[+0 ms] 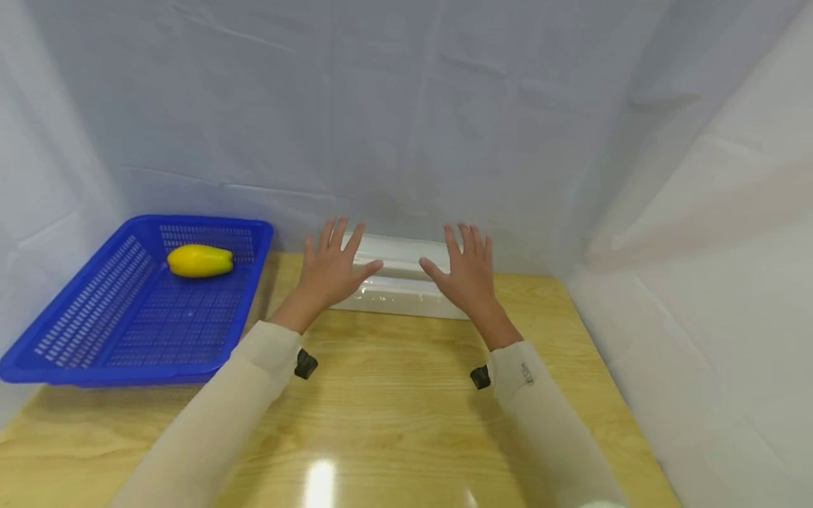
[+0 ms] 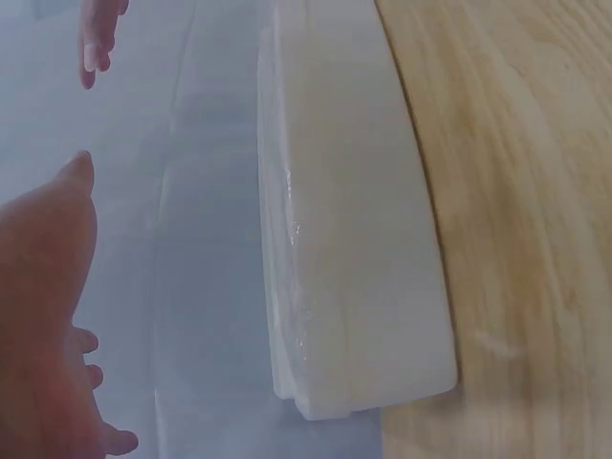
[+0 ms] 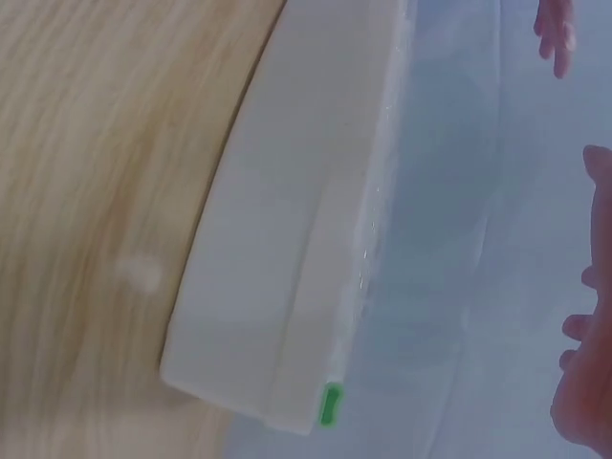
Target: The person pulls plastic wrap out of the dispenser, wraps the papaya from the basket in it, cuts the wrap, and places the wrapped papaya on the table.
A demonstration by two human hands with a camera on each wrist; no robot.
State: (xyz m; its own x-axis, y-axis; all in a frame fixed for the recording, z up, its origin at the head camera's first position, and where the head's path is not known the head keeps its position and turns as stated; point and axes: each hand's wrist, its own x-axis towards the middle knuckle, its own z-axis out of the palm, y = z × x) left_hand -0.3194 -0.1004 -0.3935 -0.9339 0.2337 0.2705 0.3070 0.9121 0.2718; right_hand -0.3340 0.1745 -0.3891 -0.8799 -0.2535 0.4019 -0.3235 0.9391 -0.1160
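Observation:
A long white box (image 1: 406, 302) with a glossy ridged top lies crosswise at the back of the table. In the right wrist view a small green piece (image 3: 330, 404) shows at one end of it. My left hand (image 1: 332, 269) overlaps the box's left end in the head view, fingers spread and thumb pointing inward. Over the right end is my right hand (image 1: 468, 274), its fingers likewise spread. Both wrist views show the hands apart from the box's front face, with nothing in them.
On the left stands a blue plastic basket (image 1: 244, 310) with a yellow papaya-like fruit (image 1: 200, 261) inside. White sheeting (image 1: 406, 127) hangs close behind the box and along both sides. The wooden table (image 1: 387, 409) stretches in front of the box.

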